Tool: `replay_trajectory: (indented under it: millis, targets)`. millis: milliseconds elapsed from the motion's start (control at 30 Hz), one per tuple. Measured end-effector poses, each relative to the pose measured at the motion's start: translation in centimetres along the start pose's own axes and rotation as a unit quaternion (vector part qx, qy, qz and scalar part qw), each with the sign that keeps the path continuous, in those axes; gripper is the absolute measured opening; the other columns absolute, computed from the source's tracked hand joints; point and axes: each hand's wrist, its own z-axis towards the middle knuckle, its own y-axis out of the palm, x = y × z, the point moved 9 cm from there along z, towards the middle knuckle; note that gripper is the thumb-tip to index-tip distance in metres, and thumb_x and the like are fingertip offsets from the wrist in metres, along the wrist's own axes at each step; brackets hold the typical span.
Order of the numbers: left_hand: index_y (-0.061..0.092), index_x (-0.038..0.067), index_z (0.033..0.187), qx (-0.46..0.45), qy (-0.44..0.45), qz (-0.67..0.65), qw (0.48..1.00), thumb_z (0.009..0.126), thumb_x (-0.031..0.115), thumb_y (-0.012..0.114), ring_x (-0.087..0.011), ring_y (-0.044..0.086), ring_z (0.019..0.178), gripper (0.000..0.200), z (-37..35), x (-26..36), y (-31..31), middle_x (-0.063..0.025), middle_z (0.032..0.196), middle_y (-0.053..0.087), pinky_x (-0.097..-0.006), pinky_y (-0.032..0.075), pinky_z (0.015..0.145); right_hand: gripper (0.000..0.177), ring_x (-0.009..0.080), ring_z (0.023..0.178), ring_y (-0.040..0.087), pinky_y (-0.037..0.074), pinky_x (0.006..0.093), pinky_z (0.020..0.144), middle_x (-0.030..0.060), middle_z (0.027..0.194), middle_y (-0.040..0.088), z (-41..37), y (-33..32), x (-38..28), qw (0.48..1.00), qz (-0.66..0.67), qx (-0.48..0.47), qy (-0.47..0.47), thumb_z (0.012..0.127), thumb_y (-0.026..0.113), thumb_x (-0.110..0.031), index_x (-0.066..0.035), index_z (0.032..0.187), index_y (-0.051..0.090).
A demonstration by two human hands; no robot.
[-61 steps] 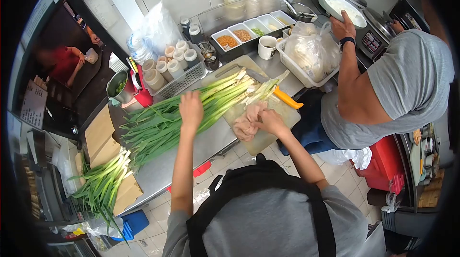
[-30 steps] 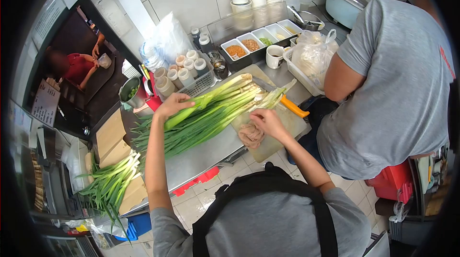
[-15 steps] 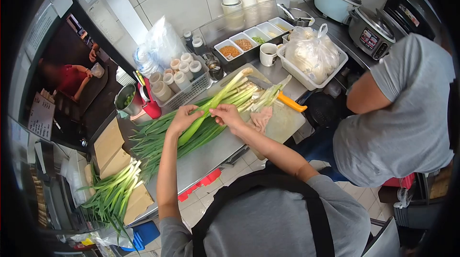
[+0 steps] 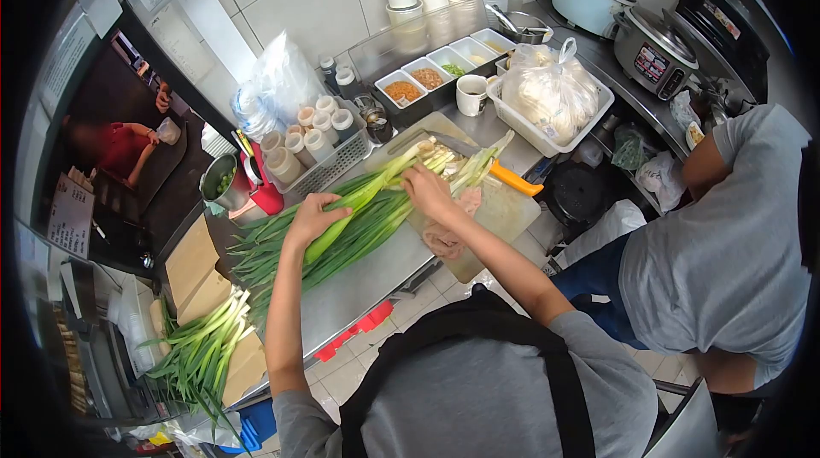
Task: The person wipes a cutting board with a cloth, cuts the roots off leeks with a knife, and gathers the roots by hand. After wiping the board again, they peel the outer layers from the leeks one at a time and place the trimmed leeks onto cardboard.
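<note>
A pile of long green onions (image 4: 282, 240) lies across the steel counter, white ends on the cutting board (image 4: 504, 219). On top is a thick, broad-leaved green onion (image 4: 346, 226). My left hand (image 4: 316, 217) is closed around its green part. My right hand (image 4: 429, 193) has its fingers pinched together by the pale stalk, near the root end; its fingertips are partly hidden. To the right of that hand, a knife with an orange handle (image 4: 517, 178) rests on the board. Beneath my right wrist lies a crumpled pinkish cloth (image 4: 444, 237).
More green onions (image 4: 201, 343) lie on cardboard (image 4: 192, 266) at the left. Behind the pile stand a basket of bottles (image 4: 329, 163), topping trays (image 4: 427, 73) and a bin with a bagged item (image 4: 555, 103). A co-worker (image 4: 717, 236) bends at the right.
My right hand has slid up the stalk toward the root end. My left hand has shifted slightly left and down. The co-worker has moved right and lower, exposing shelves with bags.
</note>
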Motion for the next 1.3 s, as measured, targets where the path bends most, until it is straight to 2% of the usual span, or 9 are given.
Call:
replay_trajectory:
  millis: [100, 400, 633, 900, 1000, 1033, 1133, 1233, 1300]
  targets:
    - [0.066, -0.002, 0.089, 0.01, -0.006, 0.044, 0.999, 0.072, 0.026, 0.07, -0.0086, 0.05, 0.066, 0.033, -1.1, 0.9, -0.8, -0.0055, 0.069, 0.06, -0.0281, 0.041, 0.062, 0.017, 0.0336, 0.087, 0.061, 0.05, 0.0447, 0.072, 0.0156, 0.103, 0.058, 1.5, -1.6, 3.2, 0.994, -0.091, 0.057, 0.003, 0.077, 0.057, -0.01, -0.005, 0.092, 0.061]
    - [0.065, -0.001, 0.096, 0.053, -0.056, 0.126, 0.989, 0.069, 0.026, 0.072, -0.0209, 0.063, 0.074, 0.039, -8.2, 2.1, -1.8, -0.0147, 0.081, 0.066, -0.031, 0.046, 0.07, 0.018, 0.0313, 0.093, 0.061, 0.051, 0.0463, 0.071, 0.012, 0.101, 0.061, 4.9, -1.7, 10.4, 0.963, -0.262, -0.052, 0.04, 0.075, 0.057, -0.007, -0.005, 0.09, 0.066]
    - [0.065, -0.002, 0.092, 0.101, -0.073, 0.153, 0.98, 0.067, 0.017, 0.073, -0.0195, 0.062, 0.071, 0.033, -14.2, 2.7, -5.0, -0.0146, 0.079, 0.066, -0.0297, 0.046, 0.068, 0.014, 0.0309, 0.092, 0.062, 0.052, 0.0445, 0.072, 0.0115, 0.104, 0.06, 7.0, -2.9, 11.8, 0.947, -0.306, -0.078, 0.048, 0.075, 0.055, -0.005, -0.005, 0.085, 0.065]
    - [0.063, -0.002, 0.089, 0.109, -0.021, 0.027, 0.993, 0.07, 0.01, 0.071, -0.0092, 0.053, 0.07, 0.024, -13.6, 2.1, -5.4, -0.0031, 0.075, 0.062, -0.0246, 0.043, 0.068, 0.015, 0.0286, 0.091, 0.062, 0.051, 0.0438, 0.072, 0.011, 0.097, 0.062, 6.7, -1.7, 9.5, 0.949, -0.309, -0.054, -0.01, 0.075, 0.058, -0.01, -0.006, 0.086, 0.067]
    - [0.063, -0.001, 0.09, 0.131, -0.01, 0.017, 0.991, 0.071, 0.011, 0.071, -0.0104, 0.055, 0.07, 0.024, -11.3, 1.1, -4.1, -0.0056, 0.076, 0.063, -0.0251, 0.044, 0.069, 0.017, 0.0219, 0.083, 0.063, 0.05, 0.0389, 0.068, 0.0092, 0.095, 0.064, 4.8, -3.9, 6.4, 0.986, -0.152, 0.064, -0.025, 0.078, 0.061, -0.014, -0.004, 0.091, 0.067]
    - [0.064, -0.001, 0.09, 0.135, -0.012, 0.022, 0.99, 0.071, 0.012, 0.071, -0.0115, 0.057, 0.07, 0.024, -10.6, 1.1, -3.6, -0.0066, 0.076, 0.063, -0.0256, 0.044, 0.069, 0.016, 0.017, 0.078, 0.061, 0.049, 0.0353, 0.065, 0.0076, 0.091, 0.065, 4.6, -2.1, 7.7, 0.999, 0.039, 0.006, 0.023, 0.079, 0.062, -0.017, -0.006, 0.09, 0.067]
    - [0.064, 0.002, 0.092, 0.14, -0.008, 0.044, 0.989, 0.07, 0.015, 0.071, -0.0189, 0.062, 0.073, 0.027, -9.1, 0.1, -2.0, -0.0103, 0.081, 0.065, -0.0287, 0.046, 0.071, 0.019, 0.006, 0.068, 0.056, 0.045, 0.0245, 0.059, 0.0015, 0.086, 0.068, 1.0, 0.4, 4.0, 0.838, 0.483, -0.143, 0.208, 0.084, 0.064, -0.026, -0.009, 0.093, 0.067]
    - [0.064, 0.003, 0.092, 0.129, 0.0, 0.083, 0.988, 0.069, 0.018, 0.072, -0.0223, 0.063, 0.075, 0.029, -8.1, 1.8, -0.5, -0.0107, 0.083, 0.066, -0.0297, 0.046, 0.071, 0.015, 0.0042, 0.067, 0.055, 0.043, 0.0203, 0.059, -0.0018, 0.087, 0.067, 0.0, 1.8, 4.1, 0.743, 0.617, -0.076, 0.25, 0.086, 0.063, -0.024, -0.01, 0.093, 0.066]
    - [0.061, 0.006, 0.097, 0.114, -0.005, 0.12, 0.986, 0.067, 0.021, 0.073, -0.0274, 0.063, 0.078, 0.035, -7.6, 2.2, 0.2, -0.012, 0.083, 0.065, -0.0337, 0.047, 0.07, 0.01, 0.0046, 0.068, 0.056, 0.043, 0.0209, 0.06, -0.0014, 0.085, 0.066, 0.0, 1.7, 4.5, 0.72, 0.64, -0.055, 0.261, 0.087, 0.062, -0.019, -0.011, 0.092, 0.065]
